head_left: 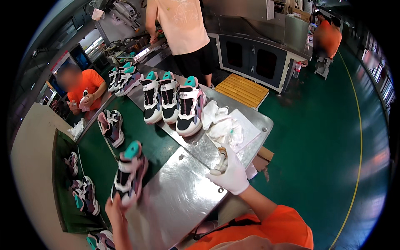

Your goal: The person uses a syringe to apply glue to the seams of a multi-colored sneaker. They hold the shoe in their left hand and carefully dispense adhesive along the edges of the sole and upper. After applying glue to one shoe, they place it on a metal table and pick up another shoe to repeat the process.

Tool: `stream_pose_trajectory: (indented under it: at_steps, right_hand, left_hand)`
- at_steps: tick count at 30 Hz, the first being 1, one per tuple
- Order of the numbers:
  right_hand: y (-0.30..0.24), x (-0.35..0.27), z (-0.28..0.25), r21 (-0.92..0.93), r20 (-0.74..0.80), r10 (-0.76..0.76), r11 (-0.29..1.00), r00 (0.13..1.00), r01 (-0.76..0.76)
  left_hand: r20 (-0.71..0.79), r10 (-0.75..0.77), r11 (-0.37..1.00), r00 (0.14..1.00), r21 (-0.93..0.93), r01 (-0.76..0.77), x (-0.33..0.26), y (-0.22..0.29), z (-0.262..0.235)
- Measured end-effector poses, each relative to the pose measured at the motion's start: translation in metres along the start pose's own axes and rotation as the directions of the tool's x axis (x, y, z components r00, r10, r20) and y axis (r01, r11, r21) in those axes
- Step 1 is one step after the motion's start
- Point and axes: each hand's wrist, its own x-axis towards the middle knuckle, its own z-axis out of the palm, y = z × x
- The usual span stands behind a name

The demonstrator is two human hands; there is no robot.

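Observation:
My left hand (116, 209), bare, is closed on the toe of a sneaker (130, 173) in black, white, pink and purple, with a teal piece in its collar. The sneaker is tilted and slightly blurred, above the green belt beside the metal table (166, 196). A white glove covers my right hand (232, 174); its fingers curl around a small tan and whitish piece (223, 156) over the table, mostly hidden by the fingers. Just beyond it lie crumpled white cloths (225, 127) on a white sheet. Three matching sneakers (189, 109) stand upright at the table's far side.
More sneakers (111, 127) sit along the green belt (93, 154) and farther left. A person in an orange shirt (89, 89) holds a shoe across the belt; another in a pale shirt (183, 27) stands at a machine. A yellow slatted platform (241, 91) lies beyond the table.

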Motion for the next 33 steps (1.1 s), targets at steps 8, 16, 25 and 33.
stream_pose_trajectory:
  at_steps: [8,16,25,33]
  right_hand:
    - [0.009,-0.006,0.005,-0.157,0.011,0.005,0.988,1.0,-0.003]
    - [-0.024,-0.026,-0.034,0.051,0.336,0.144,0.984,0.931,-0.17]
    - [-0.022,-0.007,-0.046,-0.226,0.388,0.176,0.97,0.905,-0.091]
    - [-0.105,-0.009,-0.04,-0.246,0.728,0.439,0.884,0.526,-0.398]
  left_hand:
    - [0.053,-0.318,0.908,0.947,-0.271,0.32,-0.18,-0.005,0.057]
    - [0.616,0.6,0.335,0.511,0.386,-0.859,-0.139,0.061,0.073]
    - [0.704,0.425,0.279,0.569,0.496,-0.822,-0.078,0.061,0.015]
    - [0.574,0.736,0.085,0.358,0.446,-0.891,-0.167,0.001,-0.019]
